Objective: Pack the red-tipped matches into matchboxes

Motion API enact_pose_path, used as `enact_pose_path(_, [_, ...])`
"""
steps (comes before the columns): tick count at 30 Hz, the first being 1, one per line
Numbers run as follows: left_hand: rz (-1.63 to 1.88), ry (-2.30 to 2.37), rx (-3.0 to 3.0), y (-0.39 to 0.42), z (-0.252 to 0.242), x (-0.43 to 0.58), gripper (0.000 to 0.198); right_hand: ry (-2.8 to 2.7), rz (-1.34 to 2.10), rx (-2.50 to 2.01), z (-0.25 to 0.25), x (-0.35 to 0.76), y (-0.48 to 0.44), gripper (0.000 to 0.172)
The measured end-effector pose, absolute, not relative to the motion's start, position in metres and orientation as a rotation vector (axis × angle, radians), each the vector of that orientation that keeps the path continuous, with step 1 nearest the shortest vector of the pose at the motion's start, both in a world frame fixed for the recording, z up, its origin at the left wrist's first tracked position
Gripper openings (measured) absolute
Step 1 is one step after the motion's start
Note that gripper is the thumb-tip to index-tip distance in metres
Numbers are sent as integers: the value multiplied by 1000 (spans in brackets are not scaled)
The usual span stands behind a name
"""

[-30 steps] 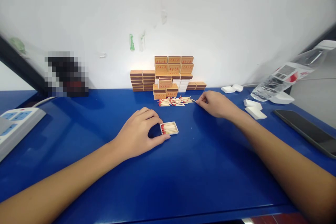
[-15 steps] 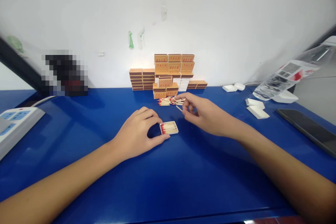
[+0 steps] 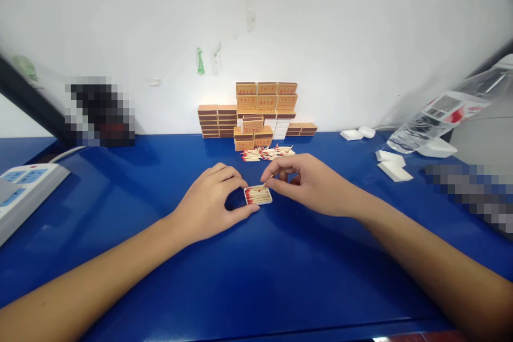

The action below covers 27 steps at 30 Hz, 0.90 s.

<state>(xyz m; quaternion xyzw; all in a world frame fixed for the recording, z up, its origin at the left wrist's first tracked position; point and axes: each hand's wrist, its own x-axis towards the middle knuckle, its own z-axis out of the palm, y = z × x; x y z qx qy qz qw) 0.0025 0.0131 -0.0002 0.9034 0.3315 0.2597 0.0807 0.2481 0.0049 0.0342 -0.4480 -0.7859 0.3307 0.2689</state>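
A small white matchbox tray (image 3: 265, 203) lies on the blue table, with several red-tipped matches (image 3: 258, 195) side by side in it. My left hand (image 3: 212, 200) is closed on the tray's left end, thumb along the near side and index finger at the far corner. Between thumb and index finger, my right hand (image 3: 294, 181) pinches a single match (image 3: 264, 185), tilted over the tray's far right part. Behind the hands lies a loose pile of matches (image 3: 256, 154), its right part just beyond my right fingers.
Stacked matchboxes (image 3: 256, 101) stand against the white wall behind the pile. At left are a power strip (image 3: 30, 187) and a blurred dark object (image 3: 100, 112). White pieces (image 3: 395, 170), a leaning water bottle (image 3: 436, 112) and a pixelated dark object (image 3: 473, 192) are at right.
My right hand has moved left and nearer from beside the pile, bringing the match over the tray. My left hand and the tray have stayed in place.
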Motion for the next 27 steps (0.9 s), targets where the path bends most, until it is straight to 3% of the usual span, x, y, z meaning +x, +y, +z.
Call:
enact_pose_path(4, [776,999,2702,13,0,2,30,-2100,1017,-1213,29,244,3,17])
enact_pose_path(18, [778,1008,2676,13,2,3,28,-2333,655,-1238,26,248,2,10])
enact_pose_path(27, [773,1004,2687,13,1,2,28,-2465,683,-1210,30,253,1,13])
